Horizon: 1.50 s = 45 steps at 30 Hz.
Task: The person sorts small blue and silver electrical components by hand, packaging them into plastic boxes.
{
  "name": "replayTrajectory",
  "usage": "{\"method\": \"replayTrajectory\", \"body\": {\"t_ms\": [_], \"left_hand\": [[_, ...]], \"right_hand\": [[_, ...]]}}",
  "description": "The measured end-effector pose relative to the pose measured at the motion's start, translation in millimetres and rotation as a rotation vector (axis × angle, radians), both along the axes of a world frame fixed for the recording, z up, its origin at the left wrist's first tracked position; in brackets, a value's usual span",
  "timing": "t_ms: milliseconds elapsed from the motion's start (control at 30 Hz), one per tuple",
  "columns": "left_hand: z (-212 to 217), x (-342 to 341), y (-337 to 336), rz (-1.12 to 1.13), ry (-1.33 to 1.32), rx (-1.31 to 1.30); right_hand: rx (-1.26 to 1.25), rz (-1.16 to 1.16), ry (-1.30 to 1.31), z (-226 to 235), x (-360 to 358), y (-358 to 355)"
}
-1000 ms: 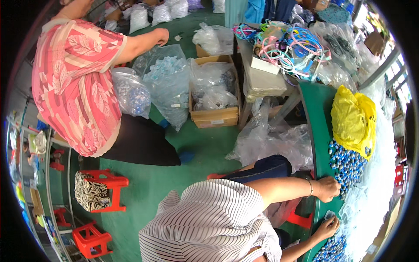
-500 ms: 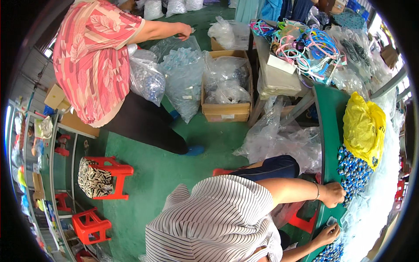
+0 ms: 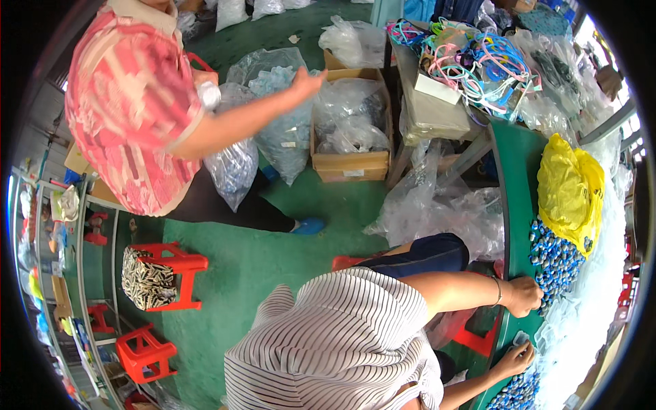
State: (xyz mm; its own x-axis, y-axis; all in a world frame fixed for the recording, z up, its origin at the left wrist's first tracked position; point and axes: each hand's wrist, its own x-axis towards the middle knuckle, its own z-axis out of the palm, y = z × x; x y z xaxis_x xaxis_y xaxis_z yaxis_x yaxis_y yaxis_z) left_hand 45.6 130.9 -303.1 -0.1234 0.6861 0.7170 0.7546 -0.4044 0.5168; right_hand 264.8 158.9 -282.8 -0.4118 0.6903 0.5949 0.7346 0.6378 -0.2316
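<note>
My left hand (image 3: 525, 297), with a band at the wrist, is closed at the edge of a pile of small blue-and-silver pieces (image 3: 552, 256) on the green table (image 3: 516, 164). Its fingertips are turned away, so what they hold is hidden. Nearer me, my right hand (image 3: 516, 358) pinches a small translucent plastic piece (image 3: 521, 338). Close below that hand lies a second heap of blue-and-silver pieces (image 3: 516, 393). Pale translucent plastic pieces (image 3: 550, 335) spread over the table beyond both hands. A crumpled yellow bag (image 3: 568, 191) rests at the far end of the larger pile.
A person in a pink patterned shirt (image 3: 130, 116) stands at the left, beside filled clear bags (image 3: 290, 137). An open carton (image 3: 352, 167) holds bagged goods. Coloured hoops (image 3: 478, 68) cover another table. Red stools (image 3: 181, 273) stand on the green floor (image 3: 239, 273).
The person in pink has turned and swung a bare arm across, above the clear bags. My view has shifted slightly. Both my hands stay at nearly the same places on the table.
</note>
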Motion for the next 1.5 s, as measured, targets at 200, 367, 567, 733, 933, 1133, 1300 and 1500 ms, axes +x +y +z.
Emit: {"method": "replayTrajectory", "body": {"t_ms": [200,367,567,733,933,1133,1300,1500], "left_hand": [[-7.4,-5.0,-2.7,0.013,-0.003,0.004],[1.8,-15.6,-11.0,0.014,-0.162,0.079],[13.4,-12.5,-19.8,0.040,-0.529,0.127],[11.8,-14.1,-26.3,0.025,-0.402,0.095],[11.8,-12.7,-27.9,0.035,-0.340,0.095],[25.2,-13.0,-39.3,-0.011,-0.403,-0.002],[3.7,-7.1,-24.1,0.065,-0.244,0.092],[1.8,-8.2,-23.6,0.018,-0.315,0.124]], "right_hand": [[-0.021,-0.035,0.058,1.9,-12.0,-9.6],[-0.015,0.014,0.121,4.6,-19.2,-13.4],[-0.012,-0.026,0.097,11.3,-16.7,-18.7],[-0.074,-0.060,0.114,17.9,-24.6,-22.4],[0.033,-0.006,0.053,18.0,-18.2,-18.5],[0.048,0.013,0.076,14.6,-16.6,-16.8],[0.060,0.041,0.108,11.6,-15.8,-15.5],[0.104,0.061,0.132,2.7,-12.1,-11.2]]}}
